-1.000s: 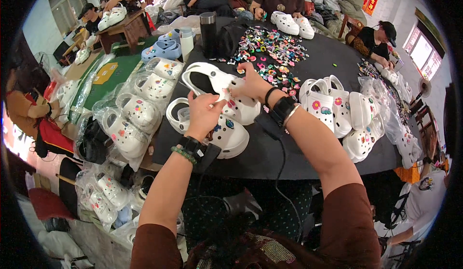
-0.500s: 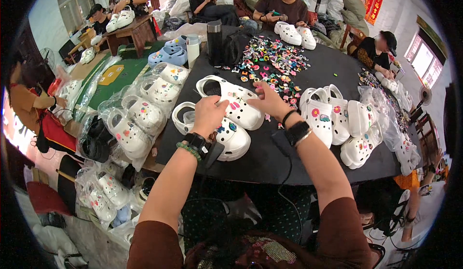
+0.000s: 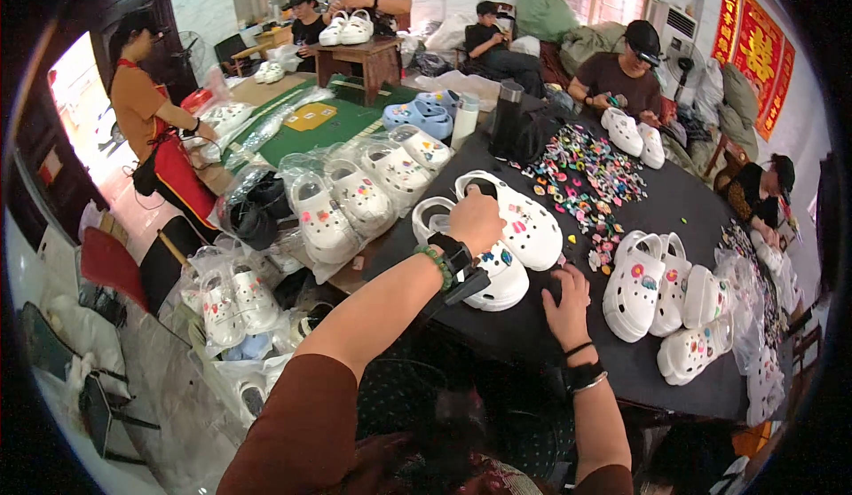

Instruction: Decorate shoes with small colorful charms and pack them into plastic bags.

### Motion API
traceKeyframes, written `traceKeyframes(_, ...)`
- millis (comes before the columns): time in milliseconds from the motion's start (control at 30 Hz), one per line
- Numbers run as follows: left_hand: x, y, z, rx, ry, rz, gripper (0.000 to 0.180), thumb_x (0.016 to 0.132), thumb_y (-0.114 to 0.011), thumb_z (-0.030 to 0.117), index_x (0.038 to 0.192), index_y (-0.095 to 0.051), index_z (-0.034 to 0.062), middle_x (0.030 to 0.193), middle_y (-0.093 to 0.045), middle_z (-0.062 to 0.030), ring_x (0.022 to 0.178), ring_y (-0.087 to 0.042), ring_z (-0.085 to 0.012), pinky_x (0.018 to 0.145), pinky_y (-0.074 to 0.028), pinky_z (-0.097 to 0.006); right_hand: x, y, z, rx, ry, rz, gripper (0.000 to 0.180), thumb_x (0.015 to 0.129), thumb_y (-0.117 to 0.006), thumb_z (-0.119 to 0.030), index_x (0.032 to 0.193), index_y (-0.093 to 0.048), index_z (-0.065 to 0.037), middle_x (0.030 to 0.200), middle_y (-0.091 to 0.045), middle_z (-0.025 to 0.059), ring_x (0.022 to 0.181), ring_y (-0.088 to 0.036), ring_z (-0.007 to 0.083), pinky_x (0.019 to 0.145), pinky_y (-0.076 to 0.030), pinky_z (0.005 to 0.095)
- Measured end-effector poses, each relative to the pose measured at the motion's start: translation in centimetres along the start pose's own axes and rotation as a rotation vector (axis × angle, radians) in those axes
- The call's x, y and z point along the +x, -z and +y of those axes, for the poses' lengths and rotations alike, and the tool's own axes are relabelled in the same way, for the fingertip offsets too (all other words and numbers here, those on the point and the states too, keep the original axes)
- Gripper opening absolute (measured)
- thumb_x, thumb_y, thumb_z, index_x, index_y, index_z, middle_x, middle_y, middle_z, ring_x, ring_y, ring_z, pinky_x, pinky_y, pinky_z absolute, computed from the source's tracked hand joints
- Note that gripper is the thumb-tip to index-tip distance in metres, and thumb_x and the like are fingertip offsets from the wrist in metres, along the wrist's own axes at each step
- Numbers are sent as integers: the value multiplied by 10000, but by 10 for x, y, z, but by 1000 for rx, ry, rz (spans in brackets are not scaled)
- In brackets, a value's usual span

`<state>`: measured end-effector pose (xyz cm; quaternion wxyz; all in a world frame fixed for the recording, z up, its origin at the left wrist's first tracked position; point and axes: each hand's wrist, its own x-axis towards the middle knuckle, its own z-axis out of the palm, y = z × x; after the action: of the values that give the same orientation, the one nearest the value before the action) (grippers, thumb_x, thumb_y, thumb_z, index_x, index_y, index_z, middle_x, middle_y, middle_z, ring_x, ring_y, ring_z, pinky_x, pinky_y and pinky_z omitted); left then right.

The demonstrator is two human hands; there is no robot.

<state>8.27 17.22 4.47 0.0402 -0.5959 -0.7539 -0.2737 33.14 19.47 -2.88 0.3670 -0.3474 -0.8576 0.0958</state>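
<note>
A pair of white clogs lies in front of me on the black table [image 3: 444, 333]. My left hand [image 3: 477, 221] is closed at the opening of the upper clog [image 3: 538, 239], its fingertips partly hidden. Pink and other colourful charms sit on that clog's top. Below it, partly behind my left wrist, the second clog [image 3: 499, 293] carries a blue-green charm. My right hand [image 3: 568, 307] rests by the table surface just right of the clogs, fingers spread and holding nothing.
Loose colourful charms [image 3: 593, 171] spread beyond the clogs. Several decorated white clogs [image 3: 632, 295] stand at the right. Bagged white clogs [image 3: 324, 229] line the left, near blue clogs [image 3: 417, 122], a dark bottle [image 3: 507, 109] and a pale bottle [image 3: 465, 120]. Other people work around the room.
My view has swung left, so the scene sits further right. My right hand has come off the upper clog and down toward me. The left hand has shifted to that clog's opening.
</note>
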Motion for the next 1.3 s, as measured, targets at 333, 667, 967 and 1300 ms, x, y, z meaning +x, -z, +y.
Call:
traceKeyframes(333,19,15,-39,-280,-162,-20,237,700,-704,228,670,-664,-4,604,-581,-192,570,-585,-338,560,-455,-407,-18,-4,-7,-45,22,-85,206,785,-624,-59,988,-583,-60,1126,-561,120,1084,-483,332,915,-381,445)
traceKeyframes(667,99,141,-176,-102,-108,-262,232,769,-690,262,994,-719,211,893,-693,-83,785,-659,-229,717,-514,-324,-8,1,-23,-69,-9,-163,225,762,-606,-31,984,-565,-39,1141,-539,131,1100,-483,336,925,-371,454)
traceKeyframes(967,213,142,-353,505,-158,333,401,764,-675,269,1145,-642,148,869,-677,-143,812,-659,-290,675,-496,-389,3,5,-39,-64,-81,-227,252,726,-592,12,967,-531,-36,1121,-522,159,1075,-475,362,920,-354,486)
traceKeyframes(1300,129,73,-366,797,850,61,607,759,-664,419,1268,-544,112,1385,-464,-175,1316,-339,-434,1038,-168,-689,6,1,-38,-127,-112,-269,274,700,-574,47,958,-515,-23,1127,-505,175,1097,-471,369,961,-336,501)
